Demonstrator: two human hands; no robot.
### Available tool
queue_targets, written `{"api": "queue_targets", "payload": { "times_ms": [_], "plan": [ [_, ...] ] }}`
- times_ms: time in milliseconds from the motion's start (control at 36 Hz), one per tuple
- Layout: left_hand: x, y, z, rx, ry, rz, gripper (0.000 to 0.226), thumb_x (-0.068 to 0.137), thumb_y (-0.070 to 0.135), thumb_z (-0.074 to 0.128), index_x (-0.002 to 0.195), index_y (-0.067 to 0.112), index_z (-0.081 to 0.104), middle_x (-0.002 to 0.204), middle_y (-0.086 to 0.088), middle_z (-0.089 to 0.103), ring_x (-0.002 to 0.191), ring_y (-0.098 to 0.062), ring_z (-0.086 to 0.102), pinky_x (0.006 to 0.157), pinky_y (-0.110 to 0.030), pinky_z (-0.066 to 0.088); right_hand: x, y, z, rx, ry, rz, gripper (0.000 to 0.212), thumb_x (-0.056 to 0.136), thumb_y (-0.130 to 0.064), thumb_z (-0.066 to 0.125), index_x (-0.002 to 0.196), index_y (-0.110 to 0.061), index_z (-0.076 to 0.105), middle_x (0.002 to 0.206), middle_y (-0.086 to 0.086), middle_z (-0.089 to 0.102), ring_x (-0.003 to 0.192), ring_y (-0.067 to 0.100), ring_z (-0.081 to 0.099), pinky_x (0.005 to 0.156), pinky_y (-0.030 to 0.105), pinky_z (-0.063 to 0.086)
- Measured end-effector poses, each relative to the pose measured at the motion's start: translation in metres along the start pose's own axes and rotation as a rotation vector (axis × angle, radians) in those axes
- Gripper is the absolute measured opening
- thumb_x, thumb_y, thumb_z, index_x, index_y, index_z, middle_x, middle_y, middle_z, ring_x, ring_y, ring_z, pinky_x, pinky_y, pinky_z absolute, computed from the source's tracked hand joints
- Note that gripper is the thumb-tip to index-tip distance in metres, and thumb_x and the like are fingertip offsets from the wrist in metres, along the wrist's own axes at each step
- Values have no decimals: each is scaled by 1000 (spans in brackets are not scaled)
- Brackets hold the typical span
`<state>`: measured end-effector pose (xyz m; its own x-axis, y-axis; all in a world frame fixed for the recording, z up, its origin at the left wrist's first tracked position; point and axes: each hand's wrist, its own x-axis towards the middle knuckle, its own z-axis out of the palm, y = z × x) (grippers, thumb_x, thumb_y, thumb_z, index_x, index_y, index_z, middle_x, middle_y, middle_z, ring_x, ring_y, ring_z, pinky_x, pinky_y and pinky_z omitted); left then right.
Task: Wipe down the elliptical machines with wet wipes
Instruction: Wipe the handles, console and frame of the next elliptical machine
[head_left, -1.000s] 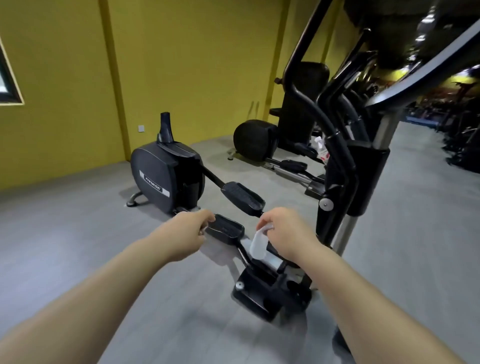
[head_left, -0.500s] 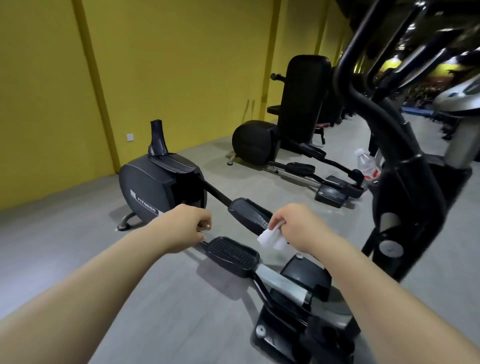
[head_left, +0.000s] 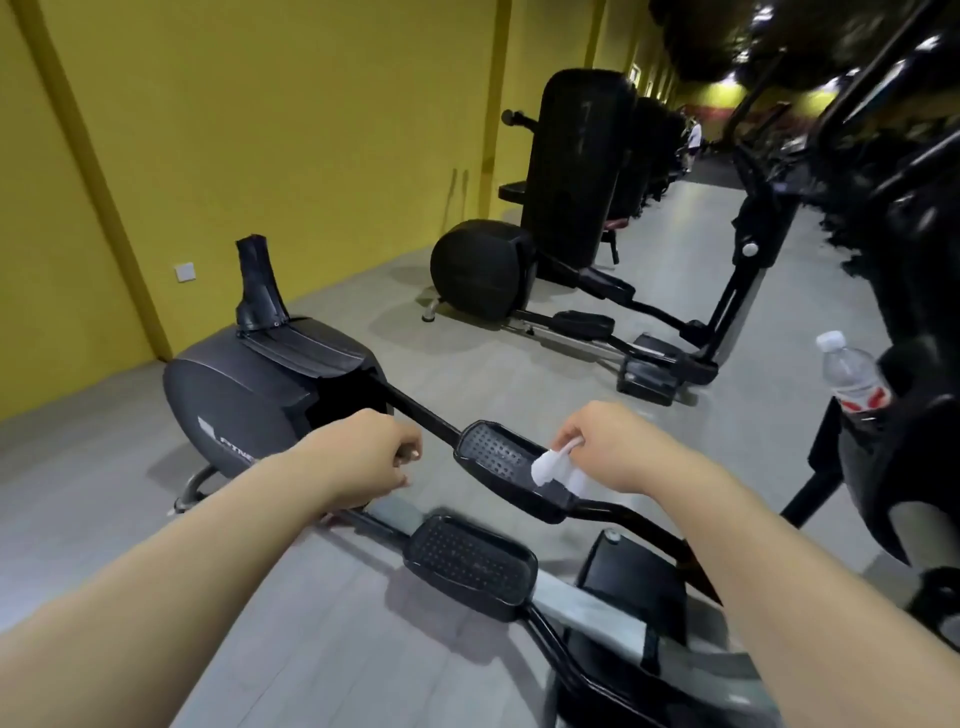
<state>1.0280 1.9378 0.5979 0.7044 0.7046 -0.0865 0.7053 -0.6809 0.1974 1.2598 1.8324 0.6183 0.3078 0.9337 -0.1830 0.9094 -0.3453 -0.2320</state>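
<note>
right hand (head_left: 618, 452) pinches wet wipe (head_left: 550, 465) over pedal (head_left: 498, 457); left hand (head_left: 363, 457) clenched | housing (head_left: 234, 395) reads "FITNE", rest hidden

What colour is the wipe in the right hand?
White; the wet wipe shows best in the head view.
</note>
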Motion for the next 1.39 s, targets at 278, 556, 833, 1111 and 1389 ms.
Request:
{"api": "queue_targets", "payload": {
  "times_ms": [278, 556, 833, 1111, 1389],
  "plan": [
    [133, -56, -42, 118, -25, 310, 21, 86, 29, 62, 106, 26, 56, 98, 7, 59, 89, -17, 54, 74, -29, 45, 64, -16, -13, 31, 70, 245, 36, 89, -2, 43, 105, -20, 70, 108, 5, 67, 97, 22, 61, 83, 31, 51],
    [236, -11, -55, 94, -67, 602, 18, 85, 33, 61, 103, 32, 57, 102, 10, 60, 93, -16, 57, 78, -32, 50, 58, 16, -41, 87, 116, 530, 36, 91, -7, 42, 107, -25, 69, 111, 2, 66, 96, 21, 61, 80, 30, 50],
    [330, 95, -63, 138, 10, 885, 10, 83, 36, 61, 90, 33, 54, 88, 17, 56, 87, -12, 55, 72, -30, 49, 66, 97, -74, 91, 273, 693, 39, 86, -8, 41, 93, -33, 70, 95, -2, 68, 82, 18, 66, 75, 37, 57],
    [397, 234, -97, 134, 30, 1112, 18, 87, 36, 58, 104, 31, 57, 98, 15, 58, 95, -13, 56, 74, -27, 47, 60, 165, -138, 133, 449, 804, 29, 89, -12, 49, 107, -23, 70, 103, -1, 66, 99, 19, 61, 82, 26, 48],
    [422, 313, -116, -33, 16, 1262, 10, 87, 32, 56, 96, 33, 59, 93, 15, 62, 90, -14, 57, 79, -37, 52, 59, 166, -167, 163, 593, 822, 32, 85, -12, 45, 86, -29, 72, 88, -10, 70, 90, 28, 65, 80, 42, 55]
  ]
}}
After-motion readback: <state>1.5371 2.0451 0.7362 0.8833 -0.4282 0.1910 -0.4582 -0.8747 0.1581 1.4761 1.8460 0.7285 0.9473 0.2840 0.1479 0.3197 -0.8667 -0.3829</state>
